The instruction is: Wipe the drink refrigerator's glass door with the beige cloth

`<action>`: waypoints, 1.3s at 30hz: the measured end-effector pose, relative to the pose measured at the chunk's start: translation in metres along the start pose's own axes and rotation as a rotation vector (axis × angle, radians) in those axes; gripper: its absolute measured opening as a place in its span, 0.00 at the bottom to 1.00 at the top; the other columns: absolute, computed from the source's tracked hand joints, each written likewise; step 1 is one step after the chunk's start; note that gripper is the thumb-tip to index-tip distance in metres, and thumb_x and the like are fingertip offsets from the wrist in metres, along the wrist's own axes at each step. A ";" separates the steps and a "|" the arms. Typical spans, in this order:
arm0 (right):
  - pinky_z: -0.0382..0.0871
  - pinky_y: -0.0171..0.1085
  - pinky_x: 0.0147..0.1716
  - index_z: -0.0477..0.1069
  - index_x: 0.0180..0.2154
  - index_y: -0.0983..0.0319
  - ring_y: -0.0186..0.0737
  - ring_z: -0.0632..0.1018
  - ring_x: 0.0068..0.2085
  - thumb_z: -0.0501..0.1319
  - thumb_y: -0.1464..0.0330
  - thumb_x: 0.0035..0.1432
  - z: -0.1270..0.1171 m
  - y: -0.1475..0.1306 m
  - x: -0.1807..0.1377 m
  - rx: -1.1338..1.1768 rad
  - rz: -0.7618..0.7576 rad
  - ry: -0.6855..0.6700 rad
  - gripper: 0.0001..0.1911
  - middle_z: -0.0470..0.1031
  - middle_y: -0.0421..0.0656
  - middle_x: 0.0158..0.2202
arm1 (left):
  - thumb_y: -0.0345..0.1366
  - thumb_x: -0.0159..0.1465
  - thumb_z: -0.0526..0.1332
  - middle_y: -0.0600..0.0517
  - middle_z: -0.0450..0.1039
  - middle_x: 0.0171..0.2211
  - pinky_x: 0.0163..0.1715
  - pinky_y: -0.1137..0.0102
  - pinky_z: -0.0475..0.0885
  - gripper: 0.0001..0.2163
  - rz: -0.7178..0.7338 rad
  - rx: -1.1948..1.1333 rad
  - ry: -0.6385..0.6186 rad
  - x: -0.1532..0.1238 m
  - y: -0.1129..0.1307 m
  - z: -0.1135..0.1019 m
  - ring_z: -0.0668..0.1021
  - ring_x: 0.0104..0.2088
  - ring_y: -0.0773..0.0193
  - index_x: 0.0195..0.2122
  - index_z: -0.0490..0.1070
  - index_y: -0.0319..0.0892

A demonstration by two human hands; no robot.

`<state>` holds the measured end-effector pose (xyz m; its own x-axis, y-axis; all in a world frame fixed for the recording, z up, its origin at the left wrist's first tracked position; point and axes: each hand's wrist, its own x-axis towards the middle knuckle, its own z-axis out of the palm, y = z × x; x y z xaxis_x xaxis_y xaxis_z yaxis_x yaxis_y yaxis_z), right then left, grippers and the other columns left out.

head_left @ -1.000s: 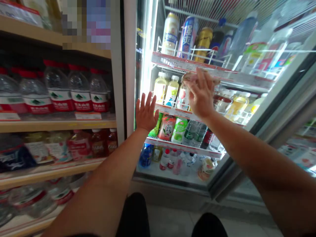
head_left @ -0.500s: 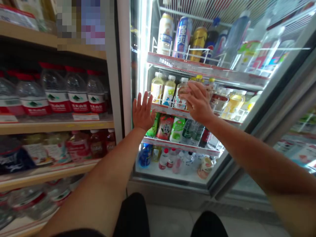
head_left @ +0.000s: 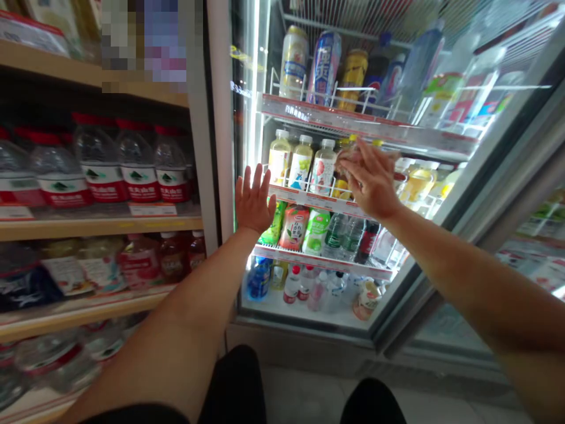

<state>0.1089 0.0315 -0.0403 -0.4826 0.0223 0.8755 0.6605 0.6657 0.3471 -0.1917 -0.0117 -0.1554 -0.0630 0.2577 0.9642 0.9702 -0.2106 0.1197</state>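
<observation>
Head cam's all I've got on this feed. I have the left hand (head_left: 255, 203) up at the left side of the glass door (head_left: 477, 182), palm forward, fingers spread wide and holding nothing — it looks flat on the glass, but I can't swear it's touching. My right hand (head_left: 375, 185) has hold of a crumpled cloth (head_left: 348, 154), bunched under bent fingers and poking out on both sides. The cloth's up at the glass, in front of the fridge's middle shelf, just right of some white-capped bottles (head_left: 301, 162) — can't tell how hard it's pressed. Cans (head_left: 324, 68) stand on the shelf above. Off to the left, a wooden rack has red-capped waters (head_left: 101, 159).
</observation>
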 end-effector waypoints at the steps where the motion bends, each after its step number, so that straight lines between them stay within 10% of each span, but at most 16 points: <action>1: 0.62 0.60 0.64 0.76 0.55 0.52 0.55 0.65 0.69 0.56 0.69 0.67 -0.003 0.008 0.005 -0.026 0.043 0.058 0.19 0.64 0.43 0.70 | 0.48 0.74 0.47 0.48 0.49 0.75 0.75 0.53 0.35 0.30 0.001 0.002 0.001 0.000 0.000 0.000 0.44 0.76 0.53 0.74 0.53 0.43; 5: 0.63 0.59 0.64 0.77 0.54 0.55 0.55 0.67 0.67 0.56 0.70 0.66 -0.008 0.026 0.007 -0.071 0.145 0.241 0.19 0.65 0.47 0.69 | 0.47 0.74 0.48 0.48 0.50 0.75 0.75 0.54 0.34 0.30 0.026 0.001 0.024 -0.001 -0.002 0.002 0.44 0.76 0.53 0.74 0.53 0.43; 11: 0.68 0.57 0.61 0.78 0.52 0.49 0.52 0.73 0.63 0.57 0.68 0.69 -0.010 0.017 -0.013 -0.003 -0.012 0.048 0.16 0.74 0.41 0.63 | 0.45 0.74 0.48 0.49 0.50 0.75 0.75 0.56 0.37 0.29 0.075 0.065 0.080 -0.002 -0.004 0.004 0.43 0.76 0.58 0.75 0.52 0.44; 17: 0.66 0.60 0.61 0.77 0.55 0.49 0.57 0.74 0.60 0.56 0.67 0.69 -0.019 0.045 -0.006 -0.044 0.136 0.310 0.19 0.74 0.44 0.61 | 0.45 0.73 0.48 0.48 0.50 0.75 0.75 0.54 0.36 0.29 0.033 0.030 0.033 -0.001 -0.001 0.002 0.44 0.76 0.55 0.74 0.53 0.43; 23: 0.68 0.55 0.62 0.76 0.55 0.49 0.51 0.73 0.63 0.55 0.68 0.70 -0.018 0.032 -0.026 -0.058 -0.083 0.036 0.18 0.74 0.42 0.61 | 0.45 0.73 0.49 0.48 0.50 0.75 0.75 0.54 0.36 0.30 0.036 0.012 0.046 -0.001 -0.003 0.003 0.44 0.76 0.55 0.74 0.53 0.44; 29: 0.64 0.58 0.63 0.76 0.57 0.54 0.55 0.72 0.63 0.55 0.70 0.67 -0.021 0.045 -0.002 -0.087 0.129 0.297 0.21 0.73 0.49 0.62 | 0.45 0.73 0.49 0.47 0.51 0.74 0.75 0.54 0.37 0.29 0.033 0.023 0.050 -0.001 -0.002 0.003 0.44 0.76 0.55 0.74 0.54 0.43; 35: 0.68 0.56 0.63 0.76 0.56 0.47 0.51 0.72 0.64 0.56 0.67 0.69 -0.023 0.033 -0.031 -0.067 -0.093 -0.008 0.18 0.74 0.42 0.62 | 0.47 0.73 0.49 0.48 0.52 0.74 0.75 0.55 0.37 0.29 0.019 0.009 0.037 -0.001 -0.001 0.001 0.46 0.76 0.56 0.73 0.57 0.43; 39: 0.66 0.62 0.63 0.75 0.59 0.50 0.57 0.73 0.64 0.56 0.66 0.68 -0.031 0.052 -0.038 -0.087 0.023 0.110 0.20 0.73 0.46 0.63 | 0.46 0.73 0.49 0.49 0.52 0.74 0.75 0.55 0.37 0.28 0.024 0.008 0.047 -0.001 0.000 0.001 0.46 0.76 0.56 0.73 0.57 0.44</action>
<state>0.1798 0.0425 -0.0452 -0.4041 -0.0477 0.9135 0.7204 0.5988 0.3499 -0.1917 -0.0109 -0.1568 -0.0505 0.2079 0.9768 0.9734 -0.2088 0.0948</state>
